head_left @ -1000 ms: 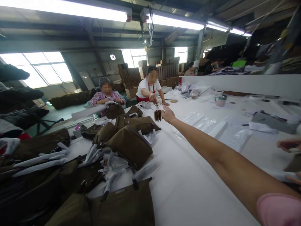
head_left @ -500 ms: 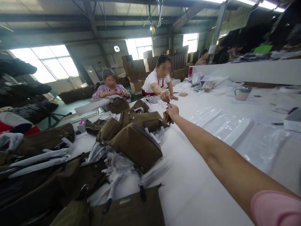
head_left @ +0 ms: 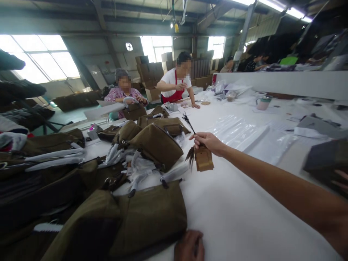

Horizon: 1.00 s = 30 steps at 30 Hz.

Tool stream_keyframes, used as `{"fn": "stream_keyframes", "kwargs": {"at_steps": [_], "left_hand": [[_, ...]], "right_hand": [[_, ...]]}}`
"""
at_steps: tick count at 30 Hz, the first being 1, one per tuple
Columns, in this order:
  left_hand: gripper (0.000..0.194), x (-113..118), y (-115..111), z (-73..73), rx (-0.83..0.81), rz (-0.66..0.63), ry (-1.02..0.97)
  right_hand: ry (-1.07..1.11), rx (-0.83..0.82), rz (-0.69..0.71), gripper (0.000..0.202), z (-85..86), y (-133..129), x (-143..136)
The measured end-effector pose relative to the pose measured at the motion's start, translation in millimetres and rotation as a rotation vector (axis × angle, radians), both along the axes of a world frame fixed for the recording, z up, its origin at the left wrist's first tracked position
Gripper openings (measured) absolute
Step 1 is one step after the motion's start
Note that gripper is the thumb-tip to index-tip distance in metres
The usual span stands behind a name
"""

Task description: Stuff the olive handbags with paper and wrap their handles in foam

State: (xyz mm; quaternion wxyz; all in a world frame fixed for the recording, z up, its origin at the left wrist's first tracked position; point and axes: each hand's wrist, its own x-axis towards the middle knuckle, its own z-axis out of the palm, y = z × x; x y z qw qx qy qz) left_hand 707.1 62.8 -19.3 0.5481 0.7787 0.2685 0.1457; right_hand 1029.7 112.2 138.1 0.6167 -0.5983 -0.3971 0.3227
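Observation:
My right hand (head_left: 208, 142) reaches out over the table, closed round a bundle of brown tags (head_left: 204, 159). Black strings (head_left: 189, 122) stick up from its fingertips, and dark strands hang beside the tags. At the bottom edge my left hand (head_left: 189, 245) rests with curled fingers against the corner of a large olive-brown bag (head_left: 152, 214); whatever it grips is hidden. Another olive bag (head_left: 157, 145) with wrapped straps lies left of the right hand.
More olive bags (head_left: 67, 181) pile up at left on the white table (head_left: 233, 203). Clear plastic sleeves (head_left: 241, 134) lie beyond my right arm. Two people face me across the table. At the right edge another person's hand (head_left: 342, 181) is beside a dark object (head_left: 326, 159). A cup (head_left: 263, 103) stands farther back.
My right hand has drawn back from the co-worker's hand, and the tags and strings now show clearly. That co-worker has pulled their arm back. My left hand has come into view.

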Motion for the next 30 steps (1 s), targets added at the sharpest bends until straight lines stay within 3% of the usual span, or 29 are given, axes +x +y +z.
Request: {"fn": "stream_keyframes", "kwargs": {"at_steps": [2, 4, 7, 11, 13, 16, 19, 24, 27, 30], "left_hand": [[0.040, -7.5, -0.4, 1.2, -0.097, 0.022, -0.031], [0.045, -24.2, -1.6, 14.6, -0.176, 0.067, -0.073], [0.045, -62.9, -3.6, 57.5, -0.322, 0.192, -0.319], [0.063, -123.0, -18.2, 116.9, -0.317, 0.127, -0.570], [0.054, -151.1, -35.7, 133.7, -0.236, 0.136, -0.681], [0.025, -187.5, -71.4, 147.0, -0.153, 0.109, -0.840], [0.010, -219.1, -113.9, 158.0, -0.157, 0.058, -0.909], [0.010, -262.3, -188.0, 178.9, -0.162, -0.032, -0.896], [0.016, -277.2, -217.7, 182.4, -0.114, -0.158, -0.799], [0.029, -280.1, -223.7, 166.8, 0.073, -0.128, -0.642]], "right_hand": [[0.029, -0.046, 0.101, 0.044, 8.4, -33.9, -47.5], [0.010, -0.094, 0.248, 0.037, 18.4, -64.4, -95.0], [-0.131, -0.167, 0.452, 0.027, 33.1, -100.6, -164.8], [-0.347, -0.251, 0.627, 0.028, 47.9, -139.6, -252.4], [-0.428, -0.239, 0.662, 0.028, 55.0, -162.0, -289.9], [-0.465, -0.211, 0.702, 0.026, 66.3, -205.4, -337.2], [-0.377, -0.181, 0.671, 0.022, 73.1, -258.4, -377.3], [-0.190, -0.060, 0.538, 0.021, 69.0, -347.1, -428.0], [-0.223, -0.012, 0.332, 0.027, 61.5, -399.1, -438.3], [-0.233, -0.010, 0.040, 0.036, 46.5, -455.1, -432.4]]}}
